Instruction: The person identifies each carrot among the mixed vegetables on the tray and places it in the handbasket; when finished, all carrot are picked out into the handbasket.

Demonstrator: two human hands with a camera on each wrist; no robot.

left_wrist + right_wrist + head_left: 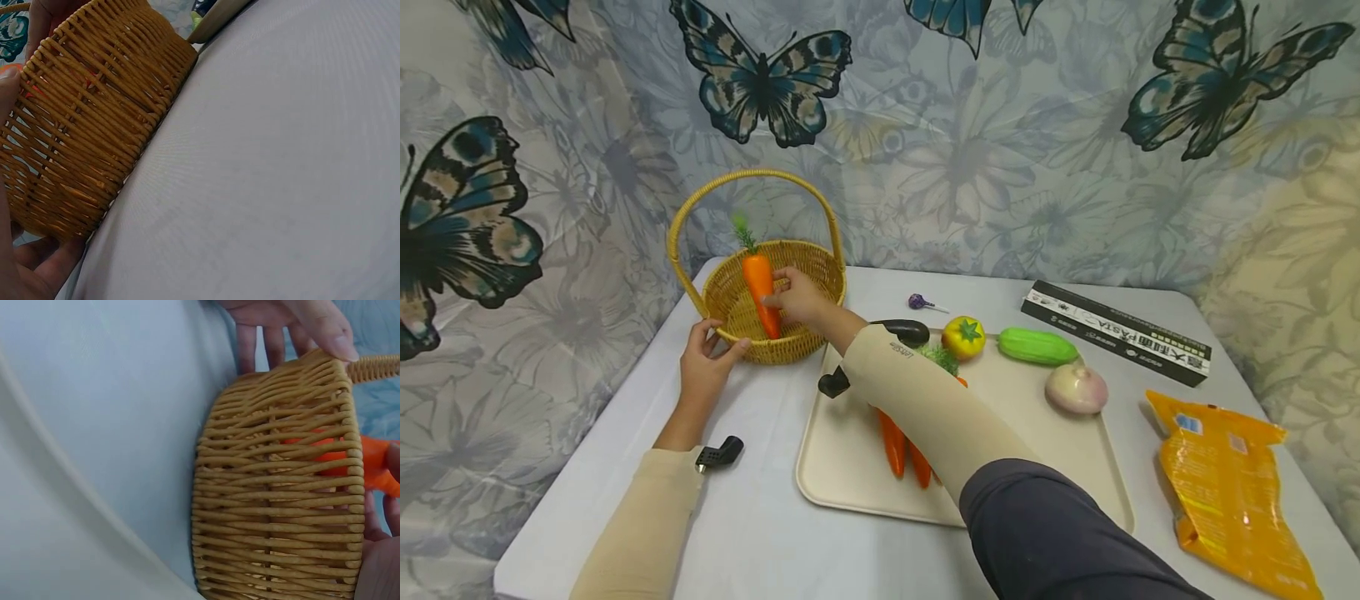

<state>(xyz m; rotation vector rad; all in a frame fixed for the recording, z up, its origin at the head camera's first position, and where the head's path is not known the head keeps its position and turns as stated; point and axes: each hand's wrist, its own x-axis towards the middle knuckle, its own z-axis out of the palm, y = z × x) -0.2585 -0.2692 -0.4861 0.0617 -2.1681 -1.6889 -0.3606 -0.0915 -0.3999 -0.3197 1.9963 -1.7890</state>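
Observation:
A woven wicker basket (775, 352) with a tall arched handle stands at the back left of the white table. My left hand (703, 371) holds its near left side, the thumb on the rim and the fingers along the outer wall, as the right wrist view shows. In my right hand (805, 300) is an orange carrot (758, 279) with a green leafy top. It slants upright inside the basket, tip down, its top above the rim. Through the weave in the right wrist view, the carrot's lower part (328, 462) shows.
Right of the basket lies a beige tray (880, 512) with carrots (891, 442), an eggplant (906, 332), a yellow vegetable (964, 337), a green cucumber-like one (1037, 346) and an onion-like bulb (1077, 388). Beyond are a lollipop (917, 302), a long black box (1116, 333) and an orange bag (1232, 483).

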